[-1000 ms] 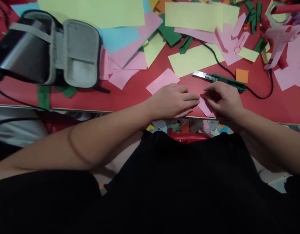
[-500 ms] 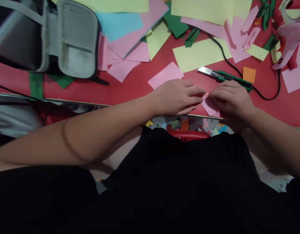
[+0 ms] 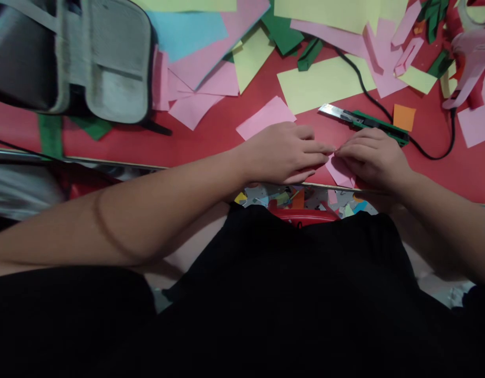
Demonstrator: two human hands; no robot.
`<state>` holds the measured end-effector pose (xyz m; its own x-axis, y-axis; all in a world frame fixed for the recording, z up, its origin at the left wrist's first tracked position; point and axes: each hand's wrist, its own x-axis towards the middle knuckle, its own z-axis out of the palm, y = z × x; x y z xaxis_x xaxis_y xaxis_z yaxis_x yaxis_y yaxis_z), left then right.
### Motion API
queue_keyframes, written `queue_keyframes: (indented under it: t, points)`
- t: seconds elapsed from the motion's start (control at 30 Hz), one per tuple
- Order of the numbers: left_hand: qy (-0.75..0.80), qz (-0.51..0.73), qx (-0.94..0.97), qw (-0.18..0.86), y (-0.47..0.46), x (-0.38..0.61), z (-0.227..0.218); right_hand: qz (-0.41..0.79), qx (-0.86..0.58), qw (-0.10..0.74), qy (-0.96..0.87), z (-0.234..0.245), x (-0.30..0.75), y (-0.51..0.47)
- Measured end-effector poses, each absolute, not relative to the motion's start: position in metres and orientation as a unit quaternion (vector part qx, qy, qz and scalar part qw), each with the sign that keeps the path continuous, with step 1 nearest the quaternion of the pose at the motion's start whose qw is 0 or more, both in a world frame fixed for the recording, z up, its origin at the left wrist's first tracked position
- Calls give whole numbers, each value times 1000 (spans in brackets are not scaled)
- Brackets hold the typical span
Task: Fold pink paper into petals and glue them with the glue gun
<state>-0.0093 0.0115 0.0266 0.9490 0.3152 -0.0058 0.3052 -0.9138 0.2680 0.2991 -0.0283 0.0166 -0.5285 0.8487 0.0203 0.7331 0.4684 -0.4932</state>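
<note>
A small piece of folded pink paper [image 3: 340,172] lies at the table's front edge between my hands. My left hand [image 3: 286,153] reaches across from the left, its index fingertip at the paper's upper corner and its thumb hidden. My right hand [image 3: 378,156] has bent fingers closed on that same corner and covers the paper's right side. The fingertips of the two hands nearly meet there. Just beyond my right hand rests a green utility knife [image 3: 362,122], its blade out and pointing left. A flat pink sheet [image 3: 267,118] lies beyond my left hand.
An open grey-lined case [image 3: 118,63] stands at the left. Toward the back lie yellow sheets [image 3: 324,84], a blue sheet [image 3: 187,34] and green strips [image 3: 310,54]. A pink glue gun [image 3: 473,58] with a black cord [image 3: 451,139] is at the right, near an orange square [image 3: 403,117].
The view has shifted slightly. My left index fingertip has moved a little right, up to my right fingertips at the paper's corner. Both hands stay on the pink paper.
</note>
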Motion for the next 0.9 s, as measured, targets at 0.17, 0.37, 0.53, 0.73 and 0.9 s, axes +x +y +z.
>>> queue_keyframes:
  t: [0.17, 0.37, 0.53, 0.73, 0.9]
  points:
    - [153, 24, 979, 134, 17, -11, 23, 224, -477, 132, -839, 17, 298, -29]
    - [160, 81, 964, 198, 21, -13, 17, 220, -471, 141, -842, 20, 301, -31]
    - [200, 103, 948, 226, 19, -14, 14, 210, -504, 146, -825, 29, 303, -42]
    - [194, 116, 952, 207, 19, -14, 12, 187, -525, 178, -811, 34, 307, -58]
    - [238, 139, 946, 167, 7, -6, 14, 203, -541, 240, -780, 42, 317, -63]
